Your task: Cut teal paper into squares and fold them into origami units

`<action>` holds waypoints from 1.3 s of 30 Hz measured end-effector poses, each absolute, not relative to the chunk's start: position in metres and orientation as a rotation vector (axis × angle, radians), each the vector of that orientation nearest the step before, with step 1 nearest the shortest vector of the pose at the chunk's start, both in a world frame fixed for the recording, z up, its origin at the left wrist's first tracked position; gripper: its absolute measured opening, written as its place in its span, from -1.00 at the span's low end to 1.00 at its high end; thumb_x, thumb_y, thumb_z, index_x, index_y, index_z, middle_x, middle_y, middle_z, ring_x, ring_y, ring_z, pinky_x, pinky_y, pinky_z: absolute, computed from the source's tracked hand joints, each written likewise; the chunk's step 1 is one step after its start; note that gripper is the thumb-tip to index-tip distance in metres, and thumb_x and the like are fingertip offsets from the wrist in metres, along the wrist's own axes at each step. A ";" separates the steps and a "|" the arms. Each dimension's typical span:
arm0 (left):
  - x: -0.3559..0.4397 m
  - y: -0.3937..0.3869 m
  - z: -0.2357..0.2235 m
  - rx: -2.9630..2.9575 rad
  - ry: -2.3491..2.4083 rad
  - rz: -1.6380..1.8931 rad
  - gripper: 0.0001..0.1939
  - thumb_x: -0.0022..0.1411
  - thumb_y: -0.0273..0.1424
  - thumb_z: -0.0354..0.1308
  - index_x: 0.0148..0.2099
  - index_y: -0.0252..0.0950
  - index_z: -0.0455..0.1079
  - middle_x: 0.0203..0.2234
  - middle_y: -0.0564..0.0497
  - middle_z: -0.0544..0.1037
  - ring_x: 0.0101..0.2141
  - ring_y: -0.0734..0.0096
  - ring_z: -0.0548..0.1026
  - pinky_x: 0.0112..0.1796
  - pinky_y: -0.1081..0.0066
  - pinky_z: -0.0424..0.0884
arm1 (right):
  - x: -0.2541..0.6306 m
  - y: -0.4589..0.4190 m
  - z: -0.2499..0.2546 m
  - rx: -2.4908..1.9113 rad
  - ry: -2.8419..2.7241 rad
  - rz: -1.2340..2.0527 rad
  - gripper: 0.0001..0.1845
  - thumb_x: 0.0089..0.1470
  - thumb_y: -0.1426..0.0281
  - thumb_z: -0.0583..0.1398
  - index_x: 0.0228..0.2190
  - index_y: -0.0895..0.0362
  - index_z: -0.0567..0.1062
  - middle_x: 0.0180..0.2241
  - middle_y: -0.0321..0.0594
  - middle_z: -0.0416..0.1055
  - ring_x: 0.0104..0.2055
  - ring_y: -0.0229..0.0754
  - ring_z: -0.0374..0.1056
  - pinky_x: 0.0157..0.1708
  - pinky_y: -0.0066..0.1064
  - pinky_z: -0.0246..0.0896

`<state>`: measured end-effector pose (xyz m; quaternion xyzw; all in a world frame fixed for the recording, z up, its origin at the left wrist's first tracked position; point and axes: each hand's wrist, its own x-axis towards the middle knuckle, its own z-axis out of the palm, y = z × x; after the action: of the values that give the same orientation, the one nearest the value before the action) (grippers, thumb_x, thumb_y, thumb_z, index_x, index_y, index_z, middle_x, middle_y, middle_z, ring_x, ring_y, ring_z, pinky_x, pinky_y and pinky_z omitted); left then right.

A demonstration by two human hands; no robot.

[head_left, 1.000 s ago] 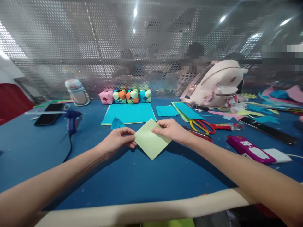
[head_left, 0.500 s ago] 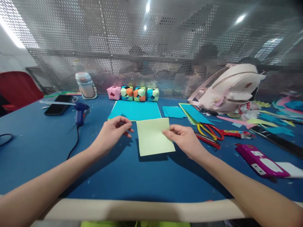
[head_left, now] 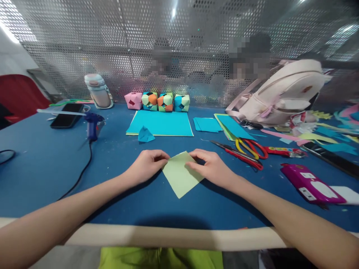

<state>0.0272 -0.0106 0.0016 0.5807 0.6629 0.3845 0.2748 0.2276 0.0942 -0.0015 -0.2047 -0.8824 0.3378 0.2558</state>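
Note:
A pale yellow-green square of paper (head_left: 181,177) is turned with one corner toward me, low over the blue table. My left hand (head_left: 150,164) pinches its left edge between thumb and fingers. On the opposite side my right hand (head_left: 209,166) grips it, thumb on top and fingers behind. Just beyond my left hand lies a small folded blue paper piece (head_left: 146,135). Behind that is a stack of large blue sheets (head_left: 165,122), with smaller blue squares (head_left: 207,124) to its right.
Scissors (head_left: 244,155) lie right of my right hand, near a purple power bank-like case (head_left: 311,183). A blue glue gun (head_left: 93,125) with a cord stands left. Folded paper cubes (head_left: 165,102), a bottle (head_left: 98,91) and a backpack (head_left: 291,93) line the back.
The paper has turned so a corner points toward me and has come lower. My left hand, apart from it before, now holds its left side. The small folded blue piece has come into clear view.

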 end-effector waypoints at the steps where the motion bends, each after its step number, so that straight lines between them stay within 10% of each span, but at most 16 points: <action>1: 0.027 -0.010 0.000 1.628 1.823 1.025 -0.84 0.10 -0.46 0.10 -0.37 -0.26 0.52 -0.50 0.07 0.57 -0.46 0.42 0.46 -0.41 0.48 0.31 | 0.228 0.093 -0.003 -0.458 -2.401 0.814 -0.92 0.08 0.38 0.17 -0.38 0.10 0.48 -0.38 -0.23 0.44 -0.32 -0.20 0.33 -0.32 -0.35 0.23; 14: -0.001 -0.007 -0.004 2.097 1.763 0.773 -0.86 0.14 -0.54 0.12 -0.37 -0.27 0.50 -0.41 0.00 0.49 -0.29 0.36 0.44 -0.21 0.42 0.30 | 0.228 0.087 -0.027 0.169 -2.568 0.292 -0.83 0.20 0.56 0.03 -0.26 0.16 0.40 -0.04 0.04 0.46 0.05 -0.09 0.37 -0.03 -0.18 0.38; 39: -0.009 -0.008 -0.001 2.095 1.654 0.704 -0.86 0.18 -0.52 0.11 -0.33 -0.33 0.51 -0.35 -0.02 0.46 -0.25 0.39 0.44 -0.18 0.39 0.34 | 0.231 0.089 -0.019 0.457 -2.580 0.259 -0.84 0.18 0.59 0.07 -0.23 0.23 0.42 -0.10 0.02 0.52 0.09 0.00 0.35 -0.06 -0.15 0.38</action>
<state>-0.0091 -0.0077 -0.0010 0.7452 0.5883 0.2503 0.1895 0.2315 0.0892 -0.0187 0.1681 -0.9484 0.0952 0.2514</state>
